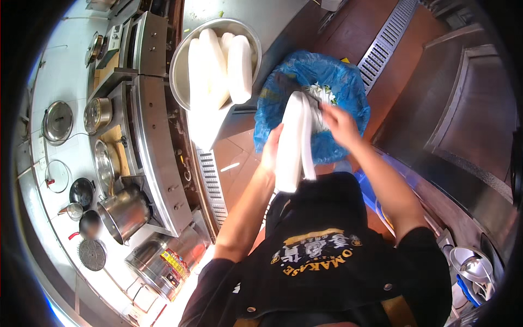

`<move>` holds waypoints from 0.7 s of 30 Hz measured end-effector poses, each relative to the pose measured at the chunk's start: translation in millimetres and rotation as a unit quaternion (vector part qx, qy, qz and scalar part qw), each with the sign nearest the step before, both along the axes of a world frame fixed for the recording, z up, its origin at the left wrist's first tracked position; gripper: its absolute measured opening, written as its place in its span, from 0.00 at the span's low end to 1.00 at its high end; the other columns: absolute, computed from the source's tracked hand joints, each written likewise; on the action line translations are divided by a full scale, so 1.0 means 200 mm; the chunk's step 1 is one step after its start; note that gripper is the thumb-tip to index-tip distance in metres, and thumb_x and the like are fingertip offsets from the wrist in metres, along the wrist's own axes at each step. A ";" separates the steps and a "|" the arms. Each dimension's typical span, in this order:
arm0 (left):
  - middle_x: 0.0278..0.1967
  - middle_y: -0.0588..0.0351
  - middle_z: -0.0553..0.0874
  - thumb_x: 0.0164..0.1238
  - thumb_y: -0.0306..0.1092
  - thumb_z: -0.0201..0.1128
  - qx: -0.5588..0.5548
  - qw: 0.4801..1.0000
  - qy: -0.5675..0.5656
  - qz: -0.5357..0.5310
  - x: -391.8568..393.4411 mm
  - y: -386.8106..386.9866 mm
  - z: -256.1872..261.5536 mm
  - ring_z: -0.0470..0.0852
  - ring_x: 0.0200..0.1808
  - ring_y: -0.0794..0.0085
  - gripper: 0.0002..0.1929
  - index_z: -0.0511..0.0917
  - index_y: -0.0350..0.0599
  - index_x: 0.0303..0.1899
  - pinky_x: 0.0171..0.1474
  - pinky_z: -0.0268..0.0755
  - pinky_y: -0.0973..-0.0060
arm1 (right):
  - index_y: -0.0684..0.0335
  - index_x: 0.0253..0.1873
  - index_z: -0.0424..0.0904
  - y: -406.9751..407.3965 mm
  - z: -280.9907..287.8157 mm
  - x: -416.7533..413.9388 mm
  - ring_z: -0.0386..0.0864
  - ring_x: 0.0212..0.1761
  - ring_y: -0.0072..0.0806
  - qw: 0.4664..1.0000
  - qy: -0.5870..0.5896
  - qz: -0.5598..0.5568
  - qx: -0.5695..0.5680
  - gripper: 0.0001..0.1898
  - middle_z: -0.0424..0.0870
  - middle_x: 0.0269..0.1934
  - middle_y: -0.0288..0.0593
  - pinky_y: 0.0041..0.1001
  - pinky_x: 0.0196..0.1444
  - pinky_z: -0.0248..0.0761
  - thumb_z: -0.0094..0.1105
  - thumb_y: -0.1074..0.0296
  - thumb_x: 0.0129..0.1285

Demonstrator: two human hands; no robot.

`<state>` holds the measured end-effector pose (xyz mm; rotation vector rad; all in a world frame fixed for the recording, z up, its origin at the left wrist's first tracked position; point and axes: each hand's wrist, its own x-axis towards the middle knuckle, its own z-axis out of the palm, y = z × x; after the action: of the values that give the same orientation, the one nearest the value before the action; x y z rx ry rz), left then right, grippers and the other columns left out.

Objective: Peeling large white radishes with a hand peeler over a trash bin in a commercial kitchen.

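Note:
My left hand (270, 150) grips a long white daikon radish (289, 143) from the side, above a bin lined with a blue plastic bag (349, 77). A thick white strip (306, 141) hangs along the radish's right side. In my right hand (342, 126) is a dark, thin tool (312, 99) at the radish's far end. It is blurred, so I cannot tell whether it is a knife or a peeler. White and green scraps (322, 93) lie inside the bag. Several white daikon radishes (240, 67) rest in a round metal bowl (176, 81) at the upper left.
The bowl stands on a steel worktop (278, 16). Slotted drain grates (378, 47) run along the tiled floor (233, 151). Steel stoves (163, 143) with a large stockpot (124, 214) line the left side. A steel cabinet (457, 102) stands at the right.

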<state>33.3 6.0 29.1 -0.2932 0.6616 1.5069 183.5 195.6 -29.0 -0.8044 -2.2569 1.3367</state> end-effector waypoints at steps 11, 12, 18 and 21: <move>0.47 0.45 0.84 0.76 0.45 0.58 -0.034 0.988 0.146 -0.048 0.11 -0.15 0.01 0.87 0.46 0.56 0.25 0.67 0.46 0.68 0.46 0.82 0.58 | 0.66 0.56 0.83 0.09 -0.19 0.44 0.84 0.35 0.28 0.978 -0.117 -0.100 -0.139 0.15 0.88 0.35 0.43 0.32 0.41 0.76 0.60 0.63 0.72; 0.47 0.46 0.84 0.76 0.46 0.57 -0.036 0.987 0.143 -0.060 0.10 -0.15 -0.01 0.87 0.46 0.57 0.25 0.66 0.46 0.68 0.45 0.82 0.59 | 0.65 0.54 0.84 0.02 -0.16 0.52 0.79 0.26 0.23 0.967 -0.110 -0.082 -0.217 0.14 0.84 0.29 0.38 0.28 0.33 0.73 0.60 0.63 0.71; 0.43 0.46 0.88 0.74 0.52 0.59 -0.044 0.991 -0.002 -0.130 -0.02 -0.12 -0.07 0.88 0.40 0.60 0.26 0.77 0.38 0.60 0.45 0.83 0.62 | 0.67 0.56 0.80 -0.39 0.12 0.59 0.76 0.26 0.20 0.939 0.012 -0.133 -0.317 0.13 0.79 0.29 0.36 0.23 0.28 0.70 0.59 0.65 0.74; 0.38 0.47 0.88 0.70 0.55 0.63 0.002 0.999 -0.011 -0.030 -0.09 0.01 -0.04 0.88 0.38 0.58 0.26 0.79 0.40 0.54 0.42 0.85 0.61 | 0.64 0.50 0.76 -0.40 0.26 0.45 0.71 0.26 0.19 0.957 0.051 -0.163 -0.237 0.07 0.74 0.27 0.32 0.22 0.29 0.66 0.52 0.67 0.78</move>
<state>15.1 7.5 20.9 -0.2851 0.6445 1.4444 273.3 115.6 22.4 -1.1734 -1.6463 1.7250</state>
